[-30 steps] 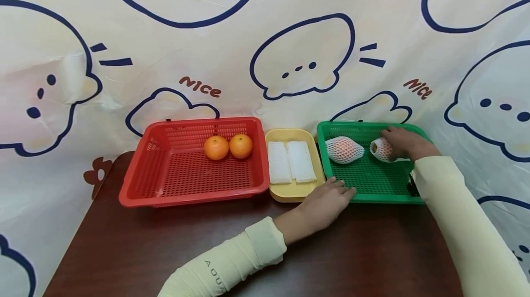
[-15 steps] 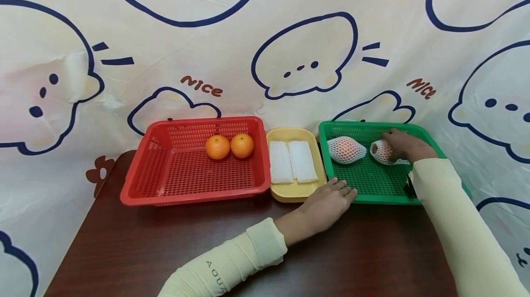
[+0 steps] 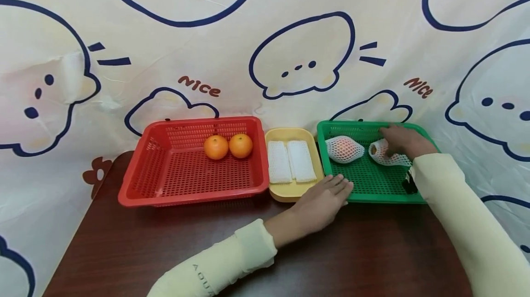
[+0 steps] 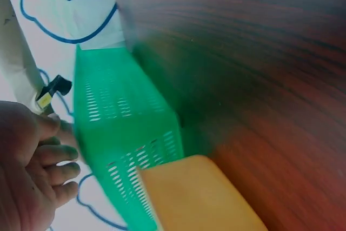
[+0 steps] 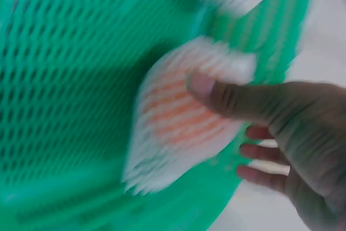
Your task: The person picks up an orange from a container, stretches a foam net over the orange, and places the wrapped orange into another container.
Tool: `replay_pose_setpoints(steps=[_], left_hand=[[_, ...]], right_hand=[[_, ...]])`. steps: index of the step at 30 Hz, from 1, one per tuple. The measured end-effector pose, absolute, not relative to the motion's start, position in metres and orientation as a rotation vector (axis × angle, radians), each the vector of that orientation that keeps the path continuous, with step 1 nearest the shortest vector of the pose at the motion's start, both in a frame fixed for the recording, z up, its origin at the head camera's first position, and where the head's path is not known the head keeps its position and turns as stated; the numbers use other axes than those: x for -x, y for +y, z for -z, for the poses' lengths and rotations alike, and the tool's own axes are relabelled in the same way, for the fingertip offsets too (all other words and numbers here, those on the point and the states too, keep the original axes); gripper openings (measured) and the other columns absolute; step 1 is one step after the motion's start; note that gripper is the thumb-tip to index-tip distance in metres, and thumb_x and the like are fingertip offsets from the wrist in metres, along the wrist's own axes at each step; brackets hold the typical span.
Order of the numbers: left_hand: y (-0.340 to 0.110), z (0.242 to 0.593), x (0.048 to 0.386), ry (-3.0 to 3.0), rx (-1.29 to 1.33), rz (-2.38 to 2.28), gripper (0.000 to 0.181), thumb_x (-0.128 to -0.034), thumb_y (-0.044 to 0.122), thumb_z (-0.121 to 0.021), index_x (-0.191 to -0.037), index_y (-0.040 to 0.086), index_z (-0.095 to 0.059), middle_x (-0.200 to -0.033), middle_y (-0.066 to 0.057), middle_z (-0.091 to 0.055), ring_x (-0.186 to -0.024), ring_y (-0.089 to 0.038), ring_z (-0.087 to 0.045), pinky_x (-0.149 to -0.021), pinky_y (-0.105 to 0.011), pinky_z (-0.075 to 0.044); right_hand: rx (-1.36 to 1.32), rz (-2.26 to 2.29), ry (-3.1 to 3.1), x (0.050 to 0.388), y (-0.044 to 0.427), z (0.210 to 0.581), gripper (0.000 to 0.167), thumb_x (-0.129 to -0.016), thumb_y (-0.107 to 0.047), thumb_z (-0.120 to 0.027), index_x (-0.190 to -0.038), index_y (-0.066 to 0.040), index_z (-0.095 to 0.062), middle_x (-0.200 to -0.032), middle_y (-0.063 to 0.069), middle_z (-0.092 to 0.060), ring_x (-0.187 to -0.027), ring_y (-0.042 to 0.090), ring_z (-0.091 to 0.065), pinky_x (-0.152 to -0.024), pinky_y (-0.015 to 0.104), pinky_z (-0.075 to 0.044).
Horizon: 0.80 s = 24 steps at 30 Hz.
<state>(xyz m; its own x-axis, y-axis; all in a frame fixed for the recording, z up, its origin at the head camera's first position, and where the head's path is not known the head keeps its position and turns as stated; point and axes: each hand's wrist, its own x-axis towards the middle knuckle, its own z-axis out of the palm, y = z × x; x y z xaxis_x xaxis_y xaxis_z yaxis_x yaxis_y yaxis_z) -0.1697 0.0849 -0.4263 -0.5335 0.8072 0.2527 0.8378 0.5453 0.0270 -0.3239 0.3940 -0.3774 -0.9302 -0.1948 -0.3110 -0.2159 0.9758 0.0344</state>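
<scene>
Head view puts two netted fruits in the green basket [image 3: 385,199]: the left netted fruit [image 3: 345,149] and the near-hand netted fruit [image 5: 175,120] under the right hand [image 3: 403,140]. Judging by that, two are dressed and placed; two bare oranges [image 3: 216,147] in the red basket [image 3: 194,195] and two flat foam sleeves [image 3: 280,162] in the yellow tray [image 3: 290,191] seem left to do. The near-hand netted fruit lies on its side, long axis roughly left to right, its uncovered orange end facing left and its net tail trailing right, slightly toward the person. The right grip is loose, thumb over the net and fingers spread; contact is unclear. The left grip is empty, the left hand [image 3: 320,202] reaching over the bench [image 3: 124,251] to the basket's front-left corner.
</scene>
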Motion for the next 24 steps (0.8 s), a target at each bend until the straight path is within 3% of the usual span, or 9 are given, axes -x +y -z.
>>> replay_pose_setpoints(steps=[5, 8, 12, 17, 24], left_hand=[[0.036, 0.425, 0.150, -2.460, 1.223, 0.464, 0.041, -0.1089, 0.022, -0.050, -0.146, 0.006, -0.055, -0.148, -0.008, -0.060, -0.141, -0.024, -0.054, -0.120, -0.042, -0.040], [-0.004, 0.435, 0.141, -2.329, 1.067, 0.565, 0.038, -0.1017, 0.017, -0.061, -0.137, 0.004, -0.062, -0.137, -0.012, -0.067, -0.132, -0.029, -0.062, -0.115, -0.047, -0.045], [-0.065, 0.450, 0.134, -2.235, 0.857, 0.588, 0.036, -0.0949, 0.012, -0.065, -0.129, -0.001, -0.065, -0.128, -0.018, -0.070, -0.125, -0.037, -0.064, -0.112, -0.053, -0.046], [-0.143, 0.458, 0.128, -2.281, 0.620, 0.571, 0.037, -0.0945, 0.004, -0.061, -0.131, -0.006, -0.063, -0.130, -0.024, -0.067, -0.127, -0.044, -0.060, -0.121, -0.053, -0.035], [-0.221, 0.449, 0.120, -2.520, 0.383, 0.479, 0.047, -0.0897, -0.011, -0.065, -0.136, -0.003, -0.061, -0.136, -0.026, -0.063, -0.134, -0.046, -0.053, -0.124, -0.056, -0.028]], right_hand=[[0.407, 0.046, 2.967, 0.317, 0.336, 0.349, 0.034, -0.099, -0.008, -0.060, -0.130, 0.006, -0.060, -0.123, 0.028, -0.065, -0.105, 0.040, -0.066, -0.087, 0.057, -0.055], [0.445, 0.224, 2.994, 0.313, 0.288, 0.343, 0.027, -0.104, -0.017, -0.055, -0.122, 0.000, -0.065, -0.114, 0.019, -0.071, -0.098, 0.030, -0.067, -0.086, 0.050, -0.057], [0.519, 0.475, 2.927, 0.314, 0.214, 0.342, 0.024, -0.105, -0.029, -0.059, -0.115, -0.009, -0.067, -0.108, 0.009, -0.071, -0.095, 0.024, -0.064, -0.085, 0.042, -0.056], [0.657, 0.665, 2.819, 0.325, 0.126, 0.341, 0.029, -0.103, -0.035, -0.062, -0.117, -0.009, -0.064, -0.112, 0.008, -0.068, -0.101, 0.024, -0.061, -0.091, 0.038, -0.056], [0.626, 0.575, 2.694, 0.349, 0.042, 0.354, 0.049, -0.101, -0.036, -0.065, -0.137, -0.005, -0.056, -0.131, 0.011, -0.064, -0.115, 0.025, -0.058, -0.107, 0.038, -0.051]])
